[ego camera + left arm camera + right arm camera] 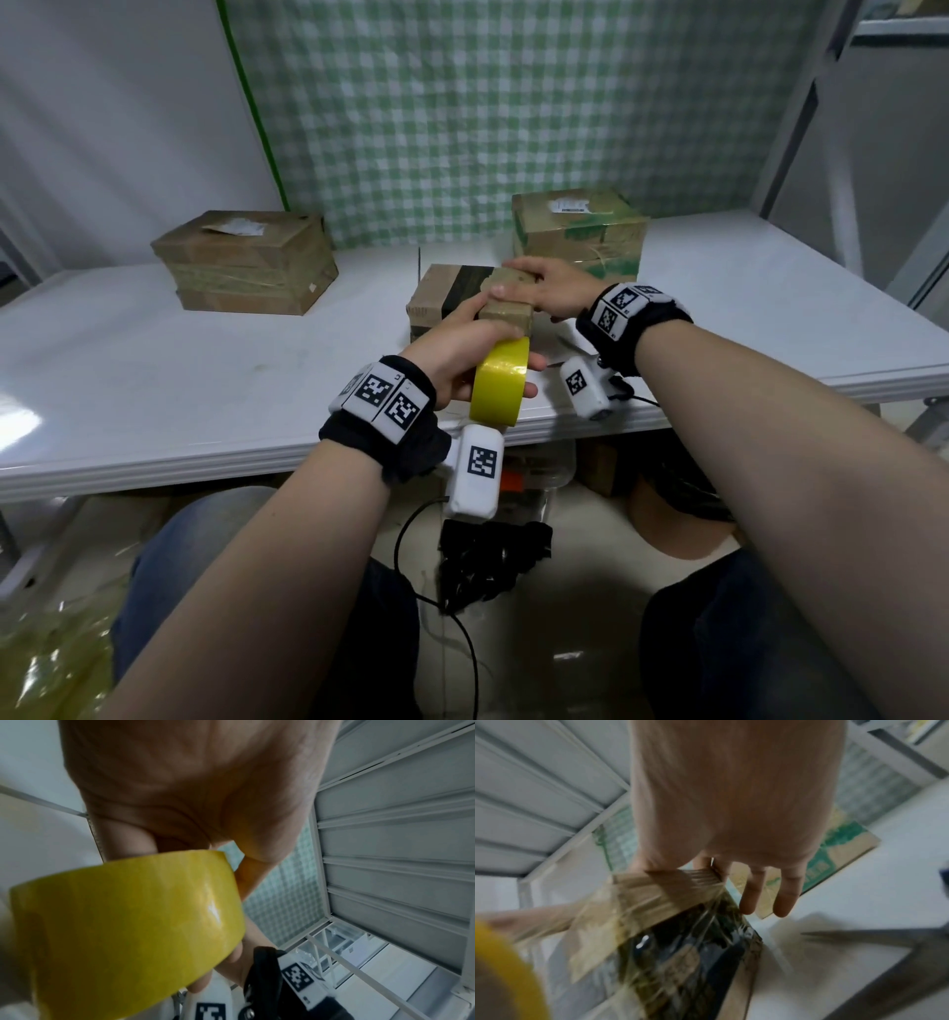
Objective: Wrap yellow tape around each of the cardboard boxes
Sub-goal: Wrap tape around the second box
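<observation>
Left hand (462,354) grasps yellow tape roll (500,383). Right hand (549,293), fingers straight, presses small box (462,298) at desk (205,360) 12 o'clock.

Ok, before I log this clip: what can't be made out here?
- Head view: the near face of the middle box is covered by the left hand and tape roll.
- Left wrist view: the roll and palm fill the frame, so no box shows.
- Right wrist view: motion blur; whether the right hand pinches or only presses the tape strip is unclear. The grey blade-like object is cut off at the right edge.
</observation>
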{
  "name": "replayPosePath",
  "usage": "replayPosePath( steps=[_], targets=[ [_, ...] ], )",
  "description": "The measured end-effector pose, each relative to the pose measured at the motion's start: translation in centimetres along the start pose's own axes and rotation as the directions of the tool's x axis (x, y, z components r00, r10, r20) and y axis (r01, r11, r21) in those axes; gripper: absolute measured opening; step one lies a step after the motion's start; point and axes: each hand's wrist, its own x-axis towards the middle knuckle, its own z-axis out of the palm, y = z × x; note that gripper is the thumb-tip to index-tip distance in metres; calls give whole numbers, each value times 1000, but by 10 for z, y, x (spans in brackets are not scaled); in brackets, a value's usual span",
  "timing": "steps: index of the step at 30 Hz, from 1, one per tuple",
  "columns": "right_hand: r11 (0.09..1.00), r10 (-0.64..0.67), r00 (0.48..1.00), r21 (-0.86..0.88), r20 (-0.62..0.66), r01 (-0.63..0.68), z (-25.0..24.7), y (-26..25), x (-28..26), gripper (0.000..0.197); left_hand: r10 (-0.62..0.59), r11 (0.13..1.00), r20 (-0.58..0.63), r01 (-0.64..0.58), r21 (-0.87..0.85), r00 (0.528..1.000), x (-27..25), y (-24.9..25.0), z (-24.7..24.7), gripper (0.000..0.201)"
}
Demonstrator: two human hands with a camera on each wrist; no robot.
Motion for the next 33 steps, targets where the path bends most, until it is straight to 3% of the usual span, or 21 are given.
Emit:
replayPosePath(
  steps=[2,4,7,9,12,16,17,18,20,21,24,27,30,33],
  targets=[
    [997,30,997,76,-71,-25,1,4,2,52,-19,1000,-13,19,-17,1000,1,-1,0,55],
    [998,45,991,54,-124,-39,2,2,6,43,-29,999,-33,28,-37,999,3,-4,-2,70],
    [994,97,985,-44,-144,-104,-1,-10,9,51,-28,998,-73,24,-58,997,5,-4,-5,76],
    [987,117,969,-84,-217,-138,-4,-17,7,53,20,999,-153,-16,28,988,8,-4,-11,77],
    [984,174,934,76,-311,-158,-5,-27,-9,71,125,982,-288,-77,172,949,10,-4,-23,74],
    [951,285,947,171,-150,-259,4,-30,-40,80,67,967,-516,71,243,854,19,-3,-51,96],
    [944,306,946,167,-108,-286,8,-32,-45,80,52,970,-525,83,230,849,21,-4,-57,91],
    [938,318,944,172,-84,-301,12,-35,-49,79,65,974,-514,56,218,856,22,-5,-61,73],
    [927,327,940,224,-94,-300,16,-38,-50,80,127,974,-475,-19,226,870,26,-9,-59,21],
    [923,325,939,254,-114,-289,16,-40,-51,81,181,965,-453,-70,251,873,29,-12,-58,19],
    [898,319,929,371,-185,-235,10,-38,-52,81,323,928,-404,-204,311,856,36,-17,-56,42],
    [858,281,915,502,-290,-105,3,-35,-52,60,421,875,-380,-258,410,823,39,-13,-62,58],
    [850,235,903,527,-359,-11,5,-35,-51,46,504,843,-425,-323,430,752,42,-9,-64,58],
    [789,276,897,614,-346,-6,3,-34,-52,60,548,834,-513,-383,397,661,45,-8,-62,49]
  ],
)
